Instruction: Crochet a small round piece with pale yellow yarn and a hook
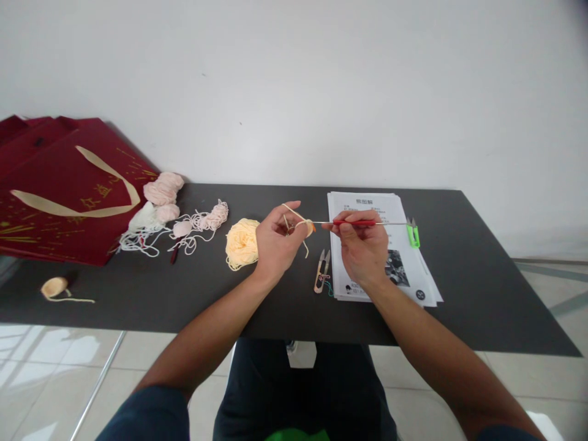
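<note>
My right hand (362, 245) grips a crochet hook (367, 223) by its red handle, and the metal shaft points left. Pinched in my left hand (281, 239) is a small pale-yellow crochet piece (309, 229), with a little orange bit at its edge. The hook's tip reaches this piece. A strand of yellow yarn (293, 211) runs over my left fingers, and a short tail hangs below. Just left of that hand lies a pale-yellow yarn ball (242, 244), partly behind it. My fingers hide much of the piece.
Printed sheets (367, 294) lie under my right hand. Beige thread snips (321, 272) and green snips (413, 233) flank them. Pink yarn (164, 188), tangled white yarn (142, 236) and a red gift bag (68, 177) stand left. A small cream crocheted piece (54, 286) sits near the front-left edge.
</note>
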A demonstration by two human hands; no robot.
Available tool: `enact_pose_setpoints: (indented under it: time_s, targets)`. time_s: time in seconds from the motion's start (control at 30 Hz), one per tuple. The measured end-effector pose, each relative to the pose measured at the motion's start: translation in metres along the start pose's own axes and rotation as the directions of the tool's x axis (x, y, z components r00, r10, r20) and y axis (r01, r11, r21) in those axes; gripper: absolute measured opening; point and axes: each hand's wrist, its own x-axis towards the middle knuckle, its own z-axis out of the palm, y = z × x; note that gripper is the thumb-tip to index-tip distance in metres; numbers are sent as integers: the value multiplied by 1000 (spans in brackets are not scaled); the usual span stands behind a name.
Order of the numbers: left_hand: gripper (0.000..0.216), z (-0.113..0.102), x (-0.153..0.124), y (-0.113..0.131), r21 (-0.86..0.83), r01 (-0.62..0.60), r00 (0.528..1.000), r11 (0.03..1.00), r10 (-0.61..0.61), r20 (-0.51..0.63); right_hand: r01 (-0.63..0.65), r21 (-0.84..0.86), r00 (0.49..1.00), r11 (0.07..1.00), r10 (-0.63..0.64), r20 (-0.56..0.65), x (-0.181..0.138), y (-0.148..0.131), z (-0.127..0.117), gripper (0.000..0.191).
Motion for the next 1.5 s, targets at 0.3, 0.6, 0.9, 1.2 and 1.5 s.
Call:
enact_pose_setpoints:
  time_s: [0.3,0.6,0.9,1.2,1.5]
  targets:
    - [34,0,-1,-1,64,-48,995,997,54,-85,148,-177,988,973,-155,-22,-11,6,5,15]
    - [28,1,0,0,88,-58,985,994,72,-156,223,-380,975,898,-213,71,-24,1,7,21]
    - [47,0,6,-8,-211,83,993,974,-98,-61,325,-492,943,808,-239,231,-24,4,-2,34]
    - [54,-2,11,-1,-489,321,947,811,-267,180,191,-378,981,906,-163,105,-21,8,3,24]
    - [79,-4,10,0,-318,336,939,886,-288,188,-17,-138,1000,990,19,13,0,6,-4,13]
